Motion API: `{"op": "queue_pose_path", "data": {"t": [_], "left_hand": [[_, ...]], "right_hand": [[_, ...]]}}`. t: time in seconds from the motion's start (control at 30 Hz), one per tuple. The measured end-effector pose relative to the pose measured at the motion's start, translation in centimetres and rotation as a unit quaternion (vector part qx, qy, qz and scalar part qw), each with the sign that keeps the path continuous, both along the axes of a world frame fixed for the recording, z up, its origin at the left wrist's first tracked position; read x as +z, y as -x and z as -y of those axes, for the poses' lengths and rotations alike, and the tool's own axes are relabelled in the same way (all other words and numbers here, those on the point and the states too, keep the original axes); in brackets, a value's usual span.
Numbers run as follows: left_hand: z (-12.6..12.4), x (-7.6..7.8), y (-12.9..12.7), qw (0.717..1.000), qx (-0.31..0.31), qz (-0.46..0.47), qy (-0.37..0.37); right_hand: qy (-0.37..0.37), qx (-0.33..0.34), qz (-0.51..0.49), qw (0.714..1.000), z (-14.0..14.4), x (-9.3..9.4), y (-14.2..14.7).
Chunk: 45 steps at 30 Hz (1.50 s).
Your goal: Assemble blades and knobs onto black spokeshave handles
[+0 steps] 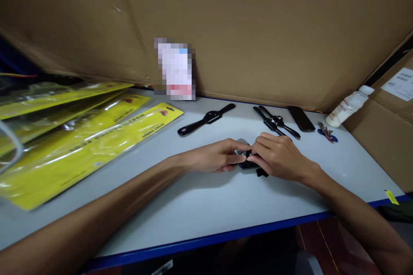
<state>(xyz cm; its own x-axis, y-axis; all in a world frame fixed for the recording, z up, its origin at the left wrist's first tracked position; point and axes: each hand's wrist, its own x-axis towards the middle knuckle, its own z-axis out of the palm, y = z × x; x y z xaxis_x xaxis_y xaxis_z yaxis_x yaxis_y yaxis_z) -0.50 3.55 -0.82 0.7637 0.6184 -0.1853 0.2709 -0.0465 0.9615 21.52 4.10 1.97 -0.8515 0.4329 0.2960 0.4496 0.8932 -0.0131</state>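
Observation:
My left hand [222,154] and my right hand [279,154] meet over the table's middle, both with fingers closed on a small black tool [248,165]. A silvery, flat piece [242,142] shows at its far side, and a dark knob-like end [262,172] sticks out below my right fingers. My fingers cover most of the tool, so its exact kind stays hidden. Beyond my left hand lies a black two-handled spokeshave [212,117]. Behind my right hand rest further black spokeshaves [274,123], close together and partly overlapping.
Yellow-backed clear blister packs [97,146] spread over the table's left. A blurred-out upright item [177,68] leans on the cardboard wall [241,30]. A dark phone [301,119], keys [328,132] and a tilted plastic bottle [350,105] lie or stand at the right. The table [180,206] has a blue edge.

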Motion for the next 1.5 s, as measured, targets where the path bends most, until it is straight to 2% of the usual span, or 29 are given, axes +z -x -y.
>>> {"op": "queue_pose_path", "data": {"t": [0.07,0.17,0.23,0.33,0.4,0.5,0.67,0.93,1.27,1.5], "left_hand": [[0.0,0.1,0.1,1.000,-0.006,-0.005,-0.003],[0.0,0.2,0.2,1.000,-0.014,-0.018,-0.001],[0.0,0.3,0.2,1.000,-0.017,-0.024,0.006],[0.0,0.4,0.2,1.000,-0.019,-0.015,0.011],[0.0,0.4,0.1,1.000,-0.020,-0.007,0.006],[0.1,0.4,-0.1,1.000,-0.021,0.014,-0.011],[0.1,0.3,-0.2,0.998,-0.015,0.049,-0.040],[0.0,0.3,-0.1,0.998,-0.004,0.040,-0.057],[0.2,0.3,-0.1,0.996,-0.009,0.053,-0.073],[0.3,0.4,-0.1,0.998,0.003,0.046,-0.043]], "right_hand": [[0.055,-0.024,-0.020,0.998,-0.5,0.4,-0.3],[0.208,-0.072,-0.036,0.975,-1.9,1.1,-1.3],[0.329,-0.065,-0.012,0.942,-2.8,1.3,-1.9],[0.474,-0.012,0.037,0.880,-3.5,1.2,-2.3],[0.535,-0.007,0.055,0.843,-3.5,1.1,-2.2],[0.591,-0.042,0.061,0.803,-3.2,0.9,-2.0],[0.618,-0.052,0.043,0.784,-3.3,0.4,-1.9],[0.581,-0.014,-0.003,0.814,-3.8,-0.3,-1.9],[0.582,-0.015,0.009,0.813,-3.9,-0.2,-1.9],[0.581,-0.020,0.017,0.813,-3.8,0.0,-1.9]]}}
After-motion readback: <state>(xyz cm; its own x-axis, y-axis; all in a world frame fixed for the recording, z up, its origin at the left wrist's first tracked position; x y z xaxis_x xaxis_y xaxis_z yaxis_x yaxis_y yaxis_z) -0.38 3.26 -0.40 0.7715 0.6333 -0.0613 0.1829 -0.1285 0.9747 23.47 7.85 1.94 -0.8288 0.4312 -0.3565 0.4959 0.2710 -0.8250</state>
